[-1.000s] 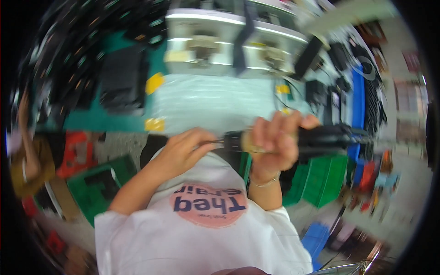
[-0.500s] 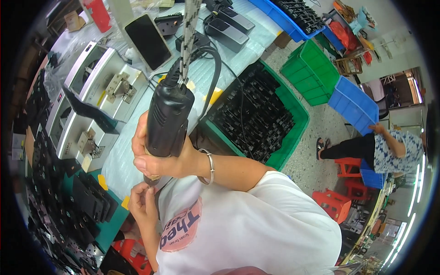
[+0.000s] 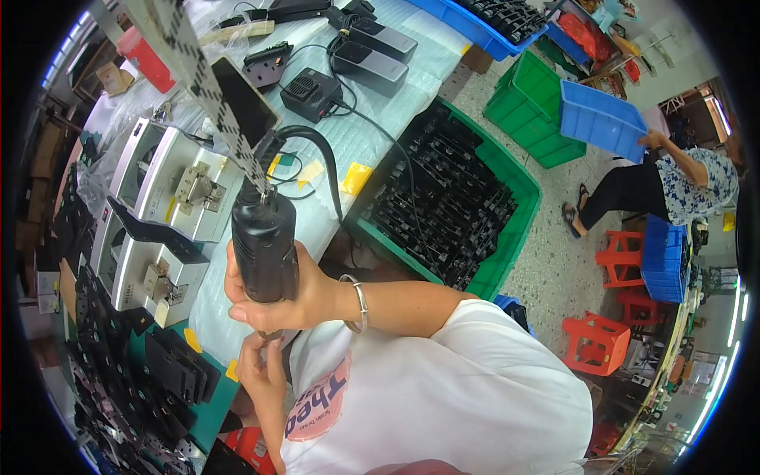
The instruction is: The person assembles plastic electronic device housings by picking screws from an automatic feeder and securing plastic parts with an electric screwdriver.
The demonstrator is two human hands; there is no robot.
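Note:
My right hand (image 3: 289,297), a bracelet at its wrist, is wrapped round a black electric screwdriver (image 3: 264,241). The tool is upright in the picture, hanging from a patterned strap (image 3: 218,103), with a thick black cord (image 3: 321,154) at its top. Directly below the right hand is my left hand (image 3: 263,368), its thumb and fingertips pinched together by the tool's lower end. What the left fingers hold is too small to make out, and the screwdriver's tip is hidden. Left of the tool, two white machines with metal fittings (image 3: 194,186) stand on the padded table (image 3: 210,297).
Black parts (image 3: 127,380) crowd the lower left. A green crate (image 3: 518,229) full of black parts stands right of the table. Farther back are a phone (image 3: 241,103), a black adapter (image 3: 311,93) and grey-black boxes (image 3: 368,71). At right, another person (image 3: 697,186) holds a blue crate (image 3: 602,119).
The view has shifted. The screwdriver, with my right hand round it, stands lower in the picture; my left hand stays beneath it. The other person's legs are farther apart, the blue crate still in hand.

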